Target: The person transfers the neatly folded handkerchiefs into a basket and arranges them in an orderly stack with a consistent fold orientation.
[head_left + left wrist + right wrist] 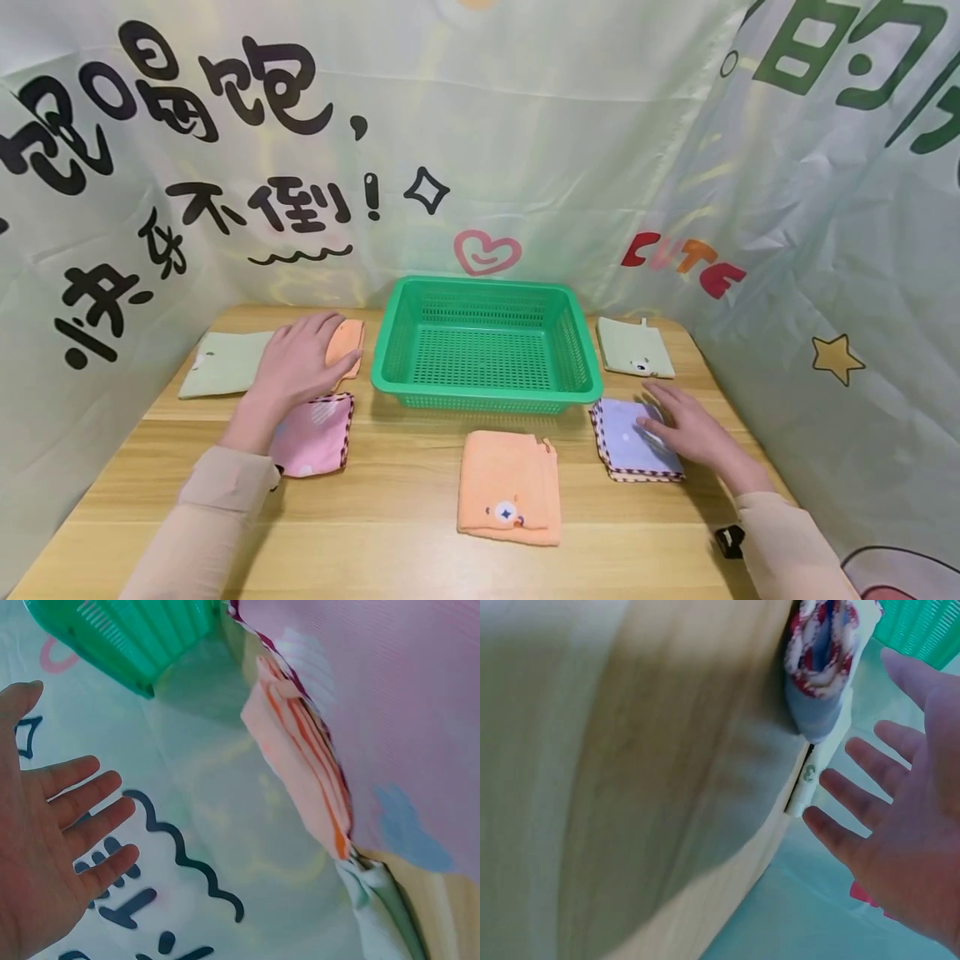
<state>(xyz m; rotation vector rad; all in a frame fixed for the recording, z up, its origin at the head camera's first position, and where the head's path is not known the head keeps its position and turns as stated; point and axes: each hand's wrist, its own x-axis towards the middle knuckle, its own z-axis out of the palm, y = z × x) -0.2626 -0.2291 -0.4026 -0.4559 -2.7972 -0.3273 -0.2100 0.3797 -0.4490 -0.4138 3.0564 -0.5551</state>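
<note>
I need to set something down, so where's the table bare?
Bare tabletop lies between the pink cloth and the front orange cloth, and between that and the purple cloth. The green basket is empty too. Back left is crowded: pale green cloth, rear orange cloth, left hand.

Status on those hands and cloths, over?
Left hand and right hand open, raised, holding nothing. Six folded cloths lie outside the green basket. Nothing visibly blocking either hand.
</note>
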